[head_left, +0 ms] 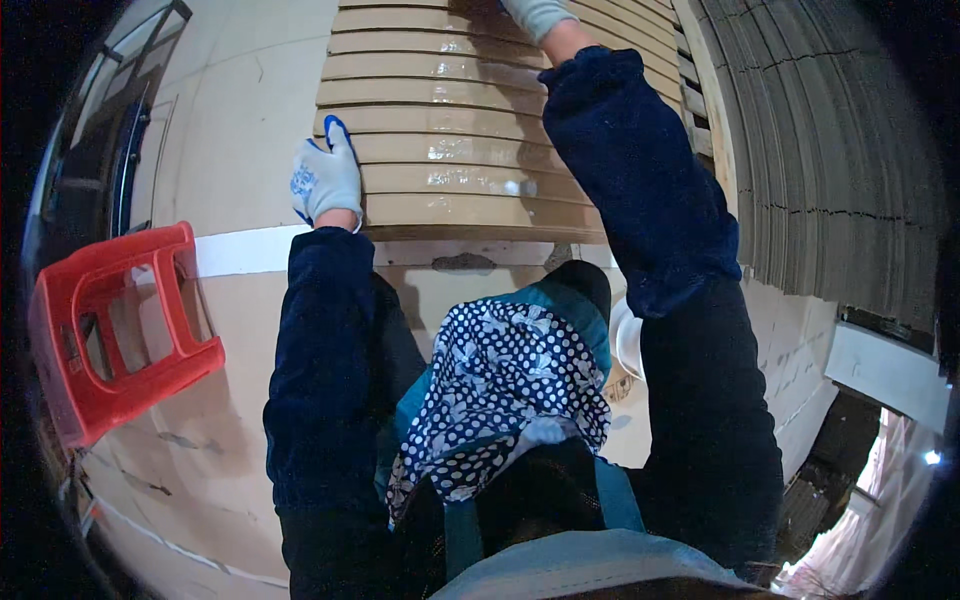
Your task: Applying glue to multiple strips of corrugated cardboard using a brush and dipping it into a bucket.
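Observation:
A row of overlapping flat tan sheets (450, 122), which look like cardboard, lies in front of me, with shiny patches down the middle. My left hand (328, 182) wears a white glove with blue on it and rests against the left edge of the sheets. Its thumb stretches away from me, and the other fingers are partly turned out of sight. At the top edge of the picture, my right hand (540, 14), in a pale glove, reaches over the far part of the sheets. The picture's edge cuts off its fingers, so its grip is hidden.
A red plastic stool (170, 290) stands on the floor to my left. Along the right rises a tall stack of grey sheets (825, 140), beside a wooden strip (712, 120). A white round container (628, 335) shows partly behind my right arm.

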`<state>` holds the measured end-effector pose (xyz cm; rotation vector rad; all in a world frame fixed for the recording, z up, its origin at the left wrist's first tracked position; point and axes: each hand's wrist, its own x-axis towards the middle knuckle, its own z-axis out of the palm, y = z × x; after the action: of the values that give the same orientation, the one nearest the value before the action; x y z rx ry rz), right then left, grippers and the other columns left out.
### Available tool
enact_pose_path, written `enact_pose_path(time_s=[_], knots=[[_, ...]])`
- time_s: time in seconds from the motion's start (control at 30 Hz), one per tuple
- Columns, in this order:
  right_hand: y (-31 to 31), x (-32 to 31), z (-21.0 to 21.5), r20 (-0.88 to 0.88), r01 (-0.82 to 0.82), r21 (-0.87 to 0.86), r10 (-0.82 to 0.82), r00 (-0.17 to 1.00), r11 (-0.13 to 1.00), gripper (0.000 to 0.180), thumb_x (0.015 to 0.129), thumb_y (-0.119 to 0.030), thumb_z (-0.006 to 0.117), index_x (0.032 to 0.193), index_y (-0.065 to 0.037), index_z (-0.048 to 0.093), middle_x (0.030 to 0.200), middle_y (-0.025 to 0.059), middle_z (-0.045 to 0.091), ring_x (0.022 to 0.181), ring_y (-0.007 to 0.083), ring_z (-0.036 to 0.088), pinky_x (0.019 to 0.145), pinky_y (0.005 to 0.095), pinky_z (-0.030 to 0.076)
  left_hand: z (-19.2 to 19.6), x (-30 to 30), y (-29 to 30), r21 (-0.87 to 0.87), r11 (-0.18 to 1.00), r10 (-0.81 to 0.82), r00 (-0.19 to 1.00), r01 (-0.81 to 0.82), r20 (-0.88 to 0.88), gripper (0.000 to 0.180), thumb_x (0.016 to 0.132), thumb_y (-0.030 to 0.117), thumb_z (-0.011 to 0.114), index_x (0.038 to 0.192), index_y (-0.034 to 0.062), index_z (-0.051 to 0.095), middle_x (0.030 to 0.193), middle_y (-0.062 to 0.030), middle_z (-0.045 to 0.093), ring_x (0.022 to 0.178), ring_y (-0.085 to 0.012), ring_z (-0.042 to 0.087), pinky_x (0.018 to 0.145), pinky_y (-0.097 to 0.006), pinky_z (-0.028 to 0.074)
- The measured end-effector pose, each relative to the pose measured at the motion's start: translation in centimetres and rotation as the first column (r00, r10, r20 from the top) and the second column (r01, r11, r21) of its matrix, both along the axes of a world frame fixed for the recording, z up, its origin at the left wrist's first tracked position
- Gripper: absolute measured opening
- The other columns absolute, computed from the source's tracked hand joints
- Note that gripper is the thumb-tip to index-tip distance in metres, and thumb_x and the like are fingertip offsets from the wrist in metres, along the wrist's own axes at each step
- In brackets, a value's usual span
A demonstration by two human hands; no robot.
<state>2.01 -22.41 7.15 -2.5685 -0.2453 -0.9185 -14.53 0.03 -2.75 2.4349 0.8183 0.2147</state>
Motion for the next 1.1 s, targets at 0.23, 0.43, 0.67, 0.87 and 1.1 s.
enact_pose_path(time_s=[0.23,0.43,0.67,0.87,1.1], knots=[[-1.0,-11.1,-4.9,-0.048,-0.436,0.108,0.442,0.896,0.894,0.013,0.075,-0.023,0.066,0.08,-0.012,0.061,0.059,0.0088,0.052,0.058,0.0284,0.056,0.055,0.0404,0.044,-0.1,-0.8,1.1,0.017,1.0,0.023,1.0,-0.023,0.004,0.06,0.083,0.057,0.041,0.086,0.0004,0.061,0.088,-0.0237,0.061,0.084,-0.0391,0.058,0.076,-0.046,0.043],[0.3,-22.7,-1.6,-0.421,-0.595,0.119,0.583,0.694,0.795,0.018,0.074,-0.023,0.07,0.082,-0.009,0.061,0.07,0.0099,0.058,0.063,0.0274,0.058,0.056,0.0365,0.045,0.8,-0.3,0.1,-0.008,1.0,-0.013,0.998,0.012,-0.062,0.062,0.082,0.057,0.04,0.093,0.0005,0.062,0.092,-0.0234,0.062,0.087,-0.0381,0.06,0.077,-0.046,0.045],[-0.3,-13.2,-1.8,0.024,-0.266,-0.079,0.268,0.963,0.961,0.016,0.075,-0.021,0.066,0.085,-0.012,0.058,0.072,0.0108,0.056,0.063,0.0298,0.056,0.056,0.0396,0.044,0.9,0.0,-0.7,0.013,1.0,-0.02,0.999,0.02,-0.027,0.061,0.082,0.056,0.04,0.089,0.0003,0.063,0.09,-0.0233,0.062,0.084,-0.0383,0.06,0.075,-0.046,0.046],[3.0,-22.6,-2.7,-0.297,-0.519,-0.019,0.491,0.819,0.854,0.016,0.073,-0.016,0.064,0.089,-0.013,0.063,0.082,0.0102,0.06,0.069,0.03,0.057,0.059,0.0379,0.044,0.3,-0.5,0.7,0.019,1.0,-0.012,1.0,0.012,-0.006,0.061,0.082,0.056,0.04,0.089,-0.0001,0.063,0.09,-0.0233,0.062,0.085,-0.038,0.061,0.076,-0.046,0.046],[-3.1,-26.7,-0.2,-0.208,-0.461,0.232,0.507,0.836,0.856,0.017,0.077,-0.015,0.06,0.093,-0.01,0.061,0.088,0.0097,0.061,0.066,0.0212,0.055,0.059,0.0273,0.044,-0.1,-0.1,0.4,0.042,0.999,-0.02,1.0,0.02,0.01,0.062,0.082,0.057,0.04,0.089,-0.0006,0.063,0.091,-0.0237,0.062,0.085,-0.0379,0.06,0.075,-0.046,0.046]])
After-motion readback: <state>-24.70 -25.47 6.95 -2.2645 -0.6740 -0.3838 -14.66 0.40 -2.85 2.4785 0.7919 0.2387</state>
